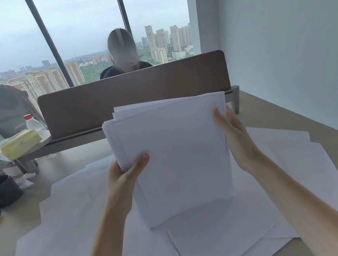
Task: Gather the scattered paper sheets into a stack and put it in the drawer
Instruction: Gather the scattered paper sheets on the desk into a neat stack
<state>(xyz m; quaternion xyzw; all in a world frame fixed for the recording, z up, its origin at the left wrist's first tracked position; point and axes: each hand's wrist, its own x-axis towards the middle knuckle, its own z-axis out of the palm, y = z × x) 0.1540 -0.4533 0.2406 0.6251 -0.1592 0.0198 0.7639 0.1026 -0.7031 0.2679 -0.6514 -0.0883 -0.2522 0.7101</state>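
A stack of white paper sheets stands upright on its lower edge on the desk, its edges uneven at the top left. My left hand grips the stack's left side, thumb on the front. My right hand presses flat against the stack's right edge, fingers pointing up. Several loose white sheets lie spread flat and overlapping on the beige desk under and around the stack. No drawer is in view.
A brown partition panel runs along the desk's far edge, with a person seated behind it. At the left stand a dark cup, a red-capped bottle and a yellow tissue pack. A white wall borders the right.
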